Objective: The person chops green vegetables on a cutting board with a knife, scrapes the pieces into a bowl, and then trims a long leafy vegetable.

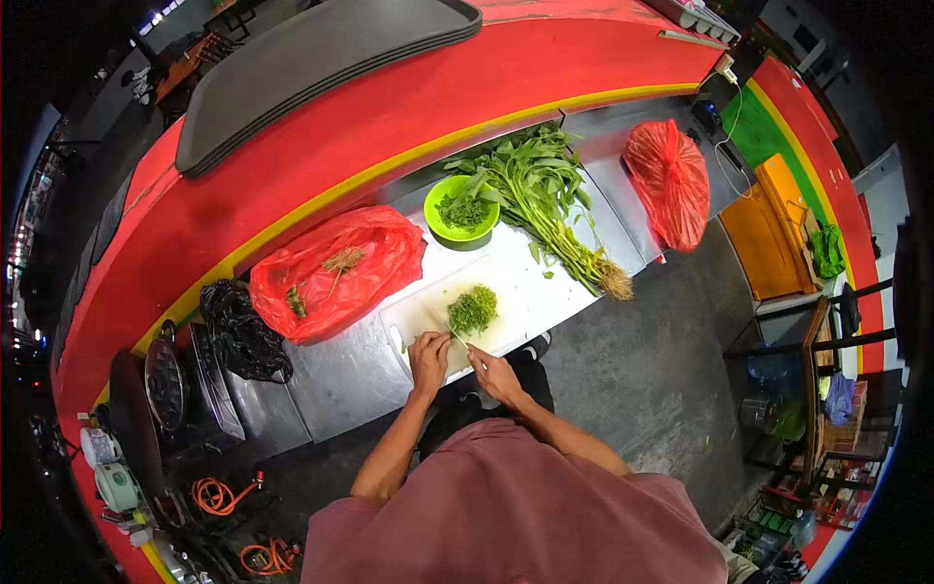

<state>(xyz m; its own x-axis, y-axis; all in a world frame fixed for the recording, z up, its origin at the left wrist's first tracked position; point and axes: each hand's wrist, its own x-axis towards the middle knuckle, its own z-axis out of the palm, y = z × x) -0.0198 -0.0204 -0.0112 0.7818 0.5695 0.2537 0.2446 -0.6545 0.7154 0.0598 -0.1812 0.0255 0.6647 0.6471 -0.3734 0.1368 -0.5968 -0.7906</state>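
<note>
Chopping position: your left hand (pixel 428 355) and right hand (pixel 494 375) sit close together at the near edge of the white cutting board (pixel 413 313) on the worktop (pixel 341 380). The chopped greens (pixel 474 310) lie in a roundish heap just beyond both hands, with no clear long axis. Your right hand is closed on a knife (pixel 454 335), whose thin blade slants away from you and leftward, tip near the heap. Your left hand looks curled beside the blade; its grip I cannot tell.
</note>
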